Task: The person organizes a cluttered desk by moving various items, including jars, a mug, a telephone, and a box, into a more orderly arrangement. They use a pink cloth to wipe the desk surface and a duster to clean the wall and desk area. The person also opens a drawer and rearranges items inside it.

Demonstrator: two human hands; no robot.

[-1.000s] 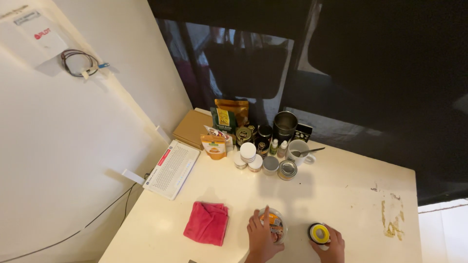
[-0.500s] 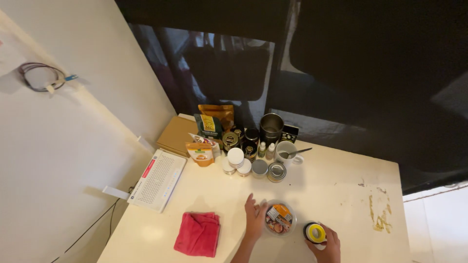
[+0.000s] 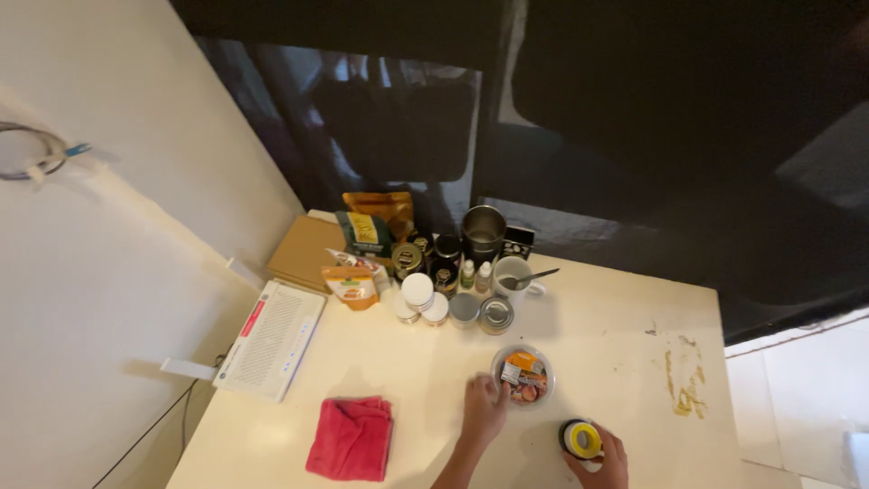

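Observation:
My left hand (image 3: 484, 410) rests on the cream table (image 3: 597, 344) with its fingers against the near left side of a round clear tub (image 3: 523, 374) that has an orange label on its lid. My right hand (image 3: 602, 461) at the bottom edge grips a small black jar with a yellow lid (image 3: 580, 438). The tub stands upright a little beyond and left of the jar.
A folded red cloth (image 3: 351, 438) lies at the near left. A white perforated box (image 3: 270, 337) leans by the wall. At the back stand pouches (image 3: 365, 235), small tins (image 3: 495, 315), white-lidded jars (image 3: 417, 292), a steel tumbler (image 3: 482, 230) and a mug with a spoon (image 3: 513, 274). A brownish stain (image 3: 686, 388) marks the right side.
My left hand has pushed the clear tub away from me, toward the middle of the table. My right hand has stayed on the yellow-lidded jar. The view has shifted right.

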